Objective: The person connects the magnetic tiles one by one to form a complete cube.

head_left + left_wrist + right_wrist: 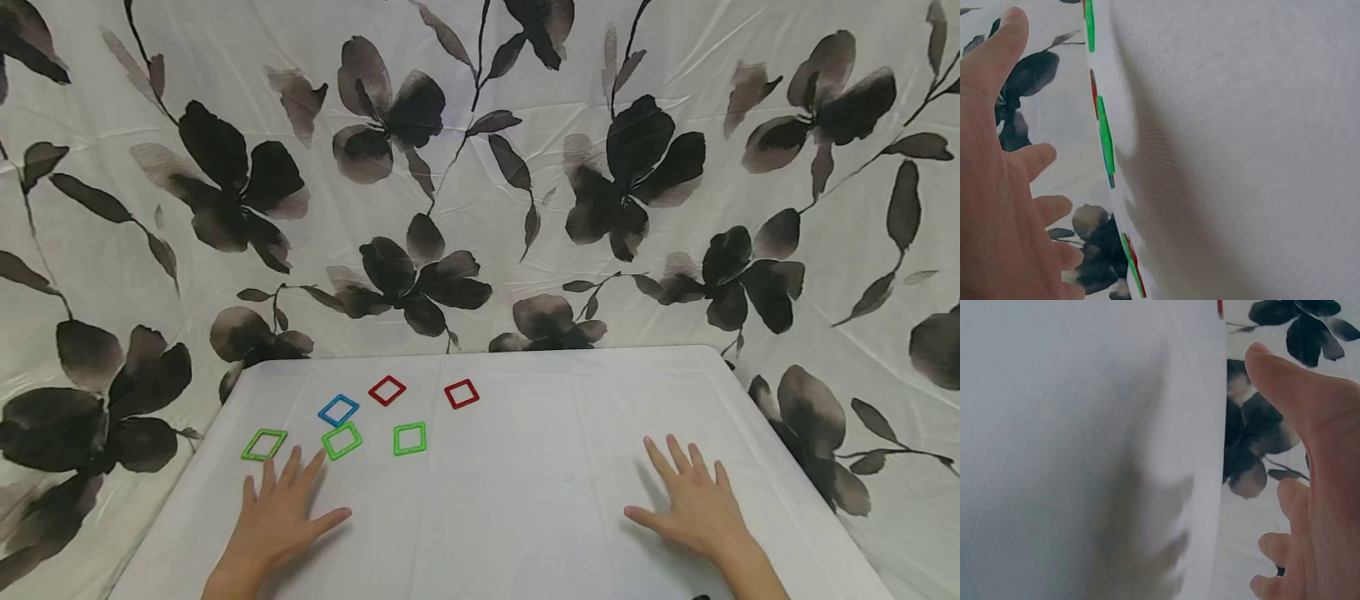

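Observation:
My left hand [276,515] hovers over the table's left side, fingers spread and palm down, holding nothing. Just beyond its fingertips lie a green diamond-shaped frame [243,456] and a second green frame [326,444]. A blue frame [322,414] touches or nearly touches that second one from behind. Farther right is a third green frame [410,452]. Two red frames, one left [375,397] and one right [448,398], lie toward the back. On the right side, my right hand [693,504] is spread too, above its own shadow and apart from all the frames.
The white table [525,500] has a rounded back edge close to a hanging white cloth [525,308] with dark flowers. In the left wrist view, the coloured frames [1105,134] show edge-on along the tabletop. A small dark object [701,597] peeks in at the bottom edge.

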Tool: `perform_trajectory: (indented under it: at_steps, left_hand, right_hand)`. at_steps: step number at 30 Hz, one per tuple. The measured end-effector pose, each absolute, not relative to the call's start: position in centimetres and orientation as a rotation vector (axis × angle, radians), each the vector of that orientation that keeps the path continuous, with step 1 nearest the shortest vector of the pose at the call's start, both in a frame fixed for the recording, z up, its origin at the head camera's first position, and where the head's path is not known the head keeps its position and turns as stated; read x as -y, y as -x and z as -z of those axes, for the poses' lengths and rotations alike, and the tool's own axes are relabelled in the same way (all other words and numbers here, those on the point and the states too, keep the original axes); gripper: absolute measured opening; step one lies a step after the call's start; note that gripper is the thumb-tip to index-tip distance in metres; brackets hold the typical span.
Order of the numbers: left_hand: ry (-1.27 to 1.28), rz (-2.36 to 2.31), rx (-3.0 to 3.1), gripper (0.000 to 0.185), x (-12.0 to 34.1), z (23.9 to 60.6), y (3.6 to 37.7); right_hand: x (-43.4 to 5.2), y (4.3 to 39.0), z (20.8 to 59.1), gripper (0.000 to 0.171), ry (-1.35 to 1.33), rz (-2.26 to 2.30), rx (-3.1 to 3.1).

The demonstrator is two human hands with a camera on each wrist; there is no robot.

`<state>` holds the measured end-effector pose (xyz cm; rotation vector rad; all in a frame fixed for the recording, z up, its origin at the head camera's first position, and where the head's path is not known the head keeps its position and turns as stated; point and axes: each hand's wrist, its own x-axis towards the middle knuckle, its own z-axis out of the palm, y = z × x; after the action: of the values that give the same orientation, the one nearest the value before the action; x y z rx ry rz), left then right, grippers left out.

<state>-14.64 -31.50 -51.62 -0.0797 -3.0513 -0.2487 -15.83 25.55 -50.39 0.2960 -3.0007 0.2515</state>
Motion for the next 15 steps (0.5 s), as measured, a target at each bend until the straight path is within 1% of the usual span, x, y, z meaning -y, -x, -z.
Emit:
perform_trajectory:
  at_steps: [8, 15]
  left_hand:
    - [0.039, 0.287, 3.093, 0.109, 31.44, 51.71, 14.64]
    - [0.104, 0.312, 3.056, 0.101, 31.25, 51.64, 14.56]
  right_hand:
    - [-24.96, 15.78, 50.57, 0.103, -0.342, -0.244, 2.966]
    - [-24.59, 16.12, 50.80, 0.093, -0.391, -0.301, 2.912]
